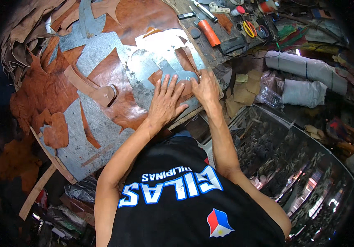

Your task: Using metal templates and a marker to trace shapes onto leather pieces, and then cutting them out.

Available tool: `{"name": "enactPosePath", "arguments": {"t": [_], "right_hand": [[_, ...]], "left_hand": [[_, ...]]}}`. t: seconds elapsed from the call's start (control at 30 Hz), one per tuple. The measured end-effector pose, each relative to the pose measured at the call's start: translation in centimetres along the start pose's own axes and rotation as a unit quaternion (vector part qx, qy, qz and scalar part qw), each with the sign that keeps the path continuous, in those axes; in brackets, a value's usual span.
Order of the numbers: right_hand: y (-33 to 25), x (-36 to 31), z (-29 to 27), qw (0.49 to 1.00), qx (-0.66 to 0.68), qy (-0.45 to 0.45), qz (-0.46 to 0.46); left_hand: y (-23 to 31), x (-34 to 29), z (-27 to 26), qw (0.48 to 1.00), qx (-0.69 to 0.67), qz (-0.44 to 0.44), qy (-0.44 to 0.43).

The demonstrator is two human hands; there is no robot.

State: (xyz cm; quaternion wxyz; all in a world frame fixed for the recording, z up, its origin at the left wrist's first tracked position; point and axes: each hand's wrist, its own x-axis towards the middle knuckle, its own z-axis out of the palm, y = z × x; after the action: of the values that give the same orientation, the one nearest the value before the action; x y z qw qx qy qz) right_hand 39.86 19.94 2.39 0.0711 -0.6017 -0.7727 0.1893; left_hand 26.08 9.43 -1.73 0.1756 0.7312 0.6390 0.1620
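Observation:
My left hand [166, 101] lies flat with its fingers apart, pressing on a grey flat piece [176, 75] that looks like a pattern sheet. Brown leather [155, 77] shows beside this piece, and more of it lies under my fingers. Just to the right, at the table's edge, my right hand [206, 88] is closed with the thumb pointing up the sheet. Whatever its fingers hold is hidden. A narrow brown leather strip [187, 59] rests just beyond both hands on the shiny metal table top [138, 68].
Brown leather offcuts [45, 96] cover the table's left side, with a curved tan piece [103, 95] among them. Toward the back right are an orange cylinder [209, 33] and yellow-handled scissors [249, 29]. A glass-topped case [284, 156] stands to the right, below wrapped rolls [304, 70].

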Motion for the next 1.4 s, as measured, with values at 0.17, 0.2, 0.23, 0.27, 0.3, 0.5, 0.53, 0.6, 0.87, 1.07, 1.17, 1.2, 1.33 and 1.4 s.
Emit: {"name": "enactPosePath", "arguments": {"t": [0.17, 0.2, 0.23, 0.27, 0.3, 0.5, 0.53, 0.6, 0.87, 1.07, 1.17, 1.2, 1.33, 1.4], "right_hand": [[-0.3, 1.0, -0.7, 0.996, 0.056, -0.058, 0.049], [-0.1, 1.2, -0.6, 0.996, 0.058, -0.057, 0.048], [0.3, 1.3, -0.5, 0.992, 0.1, -0.057, 0.047], [0.6, 1.5, -0.5, 0.987, 0.142, -0.057, 0.046], [0.9, 1.8, -0.8, 0.987, 0.142, -0.056, 0.046], [-1.0, 1.6, -2.3, 0.939, 0.284, -0.16, 0.111], [-0.2, 1.8, -1.7, 0.94, 0.284, -0.157, 0.11], [2.5, 2.6, -0.5, 0.944, 0.276, -0.157, 0.091], [-2.7, -1.2, -8.4, 0.861, 0.477, -0.153, 0.092], [-6.0, -4.1, -2.3, 0.88, 0.428, -0.205, 0.019], [-9.3, -5.6, -1.6, 0.967, 0.241, 0.008, -0.08], [-10.0, -6.1, -1.6, 0.969, 0.182, 0.06, -0.16], [-12.5, -8.6, -0.9, 0.966, 0.088, 0.058, -0.236], [-12.8, -8.4, 0.6, 0.962, 0.083, 0.049, -0.256]], "left_hand": [[-0.5, -0.7, -0.1, 1.0, 0.002, 0.013, 0.015], [-0.5, -0.7, -0.1, 1.0, 0.003, 0.015, 0.018], [-0.5, -0.7, -0.1, 1.0, 0.004, 0.016, 0.018], [-0.4, -0.7, 0.0, 1.0, 0.008, 0.016, 0.018], [-0.4, -0.6, 0.0, 1.0, 0.011, 0.015, 0.019], [-0.6, -0.7, 0.0, 0.999, 0.015, 0.016, 0.027], [-0.6, -0.7, 0.1, 0.999, 0.015, 0.019, 0.029], [-0.5, -0.7, 0.0, 0.999, -0.004, 0.028, 0.039], [-0.7, -1.1, -1.7, 0.991, -0.119, -0.041, 0.044], [-3.4, -3.3, -7.3, 0.478, -0.854, -0.204, 0.005], [-5.5, -5.1, -6.9, 0.475, -0.851, -0.224, 0.031], [-5.8, -5.6, -7.0, 0.466, -0.852, -0.232, 0.049], [-5.8, -7.6, -7.0, 0.415, -0.884, -0.208, 0.061], [-5.4, -8.0, -7.8, 0.386, -0.895, -0.21, 0.079]]}}
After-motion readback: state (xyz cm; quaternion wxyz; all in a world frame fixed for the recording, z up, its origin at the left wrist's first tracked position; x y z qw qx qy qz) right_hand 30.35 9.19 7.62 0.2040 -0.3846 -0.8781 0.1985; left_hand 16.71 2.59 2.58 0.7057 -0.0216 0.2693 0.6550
